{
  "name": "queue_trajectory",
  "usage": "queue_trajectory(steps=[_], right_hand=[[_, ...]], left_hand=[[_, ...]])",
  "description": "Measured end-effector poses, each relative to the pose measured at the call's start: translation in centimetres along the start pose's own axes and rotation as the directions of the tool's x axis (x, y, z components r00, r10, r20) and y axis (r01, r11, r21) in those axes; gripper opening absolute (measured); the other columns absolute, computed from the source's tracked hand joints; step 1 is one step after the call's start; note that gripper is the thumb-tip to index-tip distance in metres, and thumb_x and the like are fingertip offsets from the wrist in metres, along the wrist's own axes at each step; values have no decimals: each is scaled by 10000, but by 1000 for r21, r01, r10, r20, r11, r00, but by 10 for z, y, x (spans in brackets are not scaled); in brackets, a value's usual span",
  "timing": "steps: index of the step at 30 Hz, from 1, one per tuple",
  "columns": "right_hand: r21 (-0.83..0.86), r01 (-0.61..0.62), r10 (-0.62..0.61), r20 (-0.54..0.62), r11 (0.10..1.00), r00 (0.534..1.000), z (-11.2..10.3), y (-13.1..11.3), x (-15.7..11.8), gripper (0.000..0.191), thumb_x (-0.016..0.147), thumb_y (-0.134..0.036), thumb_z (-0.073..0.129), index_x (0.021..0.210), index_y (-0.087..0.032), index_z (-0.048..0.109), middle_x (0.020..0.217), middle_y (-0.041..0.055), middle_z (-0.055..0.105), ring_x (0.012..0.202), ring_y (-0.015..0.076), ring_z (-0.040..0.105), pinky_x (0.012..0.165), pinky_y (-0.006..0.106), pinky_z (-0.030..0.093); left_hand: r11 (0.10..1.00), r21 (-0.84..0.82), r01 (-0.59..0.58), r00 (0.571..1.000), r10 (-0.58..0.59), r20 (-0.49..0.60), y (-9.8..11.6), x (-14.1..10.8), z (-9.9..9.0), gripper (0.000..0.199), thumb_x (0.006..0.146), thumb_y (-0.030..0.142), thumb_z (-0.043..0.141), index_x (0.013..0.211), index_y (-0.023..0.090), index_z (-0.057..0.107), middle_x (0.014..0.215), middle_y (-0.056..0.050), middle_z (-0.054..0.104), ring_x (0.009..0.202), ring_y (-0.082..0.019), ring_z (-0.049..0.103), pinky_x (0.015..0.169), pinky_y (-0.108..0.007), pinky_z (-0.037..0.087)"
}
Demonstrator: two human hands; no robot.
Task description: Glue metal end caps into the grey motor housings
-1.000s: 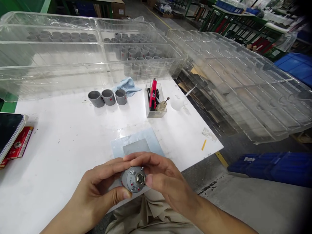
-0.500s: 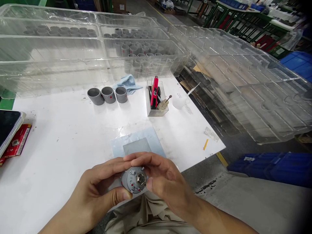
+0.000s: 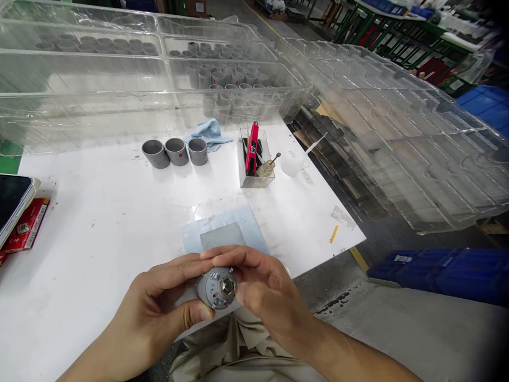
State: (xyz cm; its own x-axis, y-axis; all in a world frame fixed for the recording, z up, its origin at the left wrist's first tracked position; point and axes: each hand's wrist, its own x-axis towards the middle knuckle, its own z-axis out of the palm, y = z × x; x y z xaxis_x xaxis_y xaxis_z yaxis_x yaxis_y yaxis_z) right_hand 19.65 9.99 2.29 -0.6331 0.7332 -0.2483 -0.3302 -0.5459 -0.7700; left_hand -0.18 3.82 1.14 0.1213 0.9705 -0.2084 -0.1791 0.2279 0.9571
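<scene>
Tipped a bit now, the round gray motor (image 3: 218, 288) sits pinched at its rim by the left hand (image 3: 155, 300) and right hand (image 3: 270, 292); it looks stiff, so hold the edge.

We are seeing a grey round casing (image 3: 210, 291) showing a silver centre and small red marks, and we are picking out grey cups (image 3: 177, 152), one carrying a red square. We are noticing a pale blue cloth (image 3: 209, 133), a red tool (image 3: 251, 148) with black lettering, and a pale blue sheet (image 3: 222, 223) framing a grey square. Across the white table (image 3: 99, 228) we are catching a yellow strip (image 3: 334, 234), and beyond it blue crates (image 3: 449, 273).
</scene>
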Motion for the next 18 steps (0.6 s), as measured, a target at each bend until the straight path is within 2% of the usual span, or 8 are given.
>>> queue_trajectory(steps=[5, 9, 18], right_hand=[[8, -4, 3, 73, 1000, 997, -5, -4, -3, 380, 818, -146, 646, 1156, -235, 796, 1374, 57, 709, 1294, 237, 638, 1088, 354, 503], [8, 9, -9, 118, 1000, 993, -8, -6, -5, 436, 811, -170, 616, 1215, -206, 777, 1435, 94, 669, 1382, 285, 568, 1138, 402, 451], [-34, -6, 9, 108, 999, 994, -9, -5, -6, 421, 824, -164, 660, 1225, -246, 762, 1457, 76, 649, 1350, 271, 589, 1139, 414, 450]], left_hand=[[999, 43, 15, 1000, -14, -7, -3, -3, -2, 440, 869, 246, 842, 1253, 449, 774, 1392, 34, 756, 1375, -244, 633, 1104, -246, 527], [998, 67, -6, 1000, 7, -10, -5, -4, -3, 453, 871, 244, 836, 1268, 451, 766, 1469, 47, 709, 1402, -238, 614, 1110, -228, 517], [990, 138, -2, 1000, 6, -28, -8, -8, -8, 455, 862, 269, 842, 1271, 454, 765, 1447, 37, 726, 1395, -250, 620, 1110, -247, 522]])
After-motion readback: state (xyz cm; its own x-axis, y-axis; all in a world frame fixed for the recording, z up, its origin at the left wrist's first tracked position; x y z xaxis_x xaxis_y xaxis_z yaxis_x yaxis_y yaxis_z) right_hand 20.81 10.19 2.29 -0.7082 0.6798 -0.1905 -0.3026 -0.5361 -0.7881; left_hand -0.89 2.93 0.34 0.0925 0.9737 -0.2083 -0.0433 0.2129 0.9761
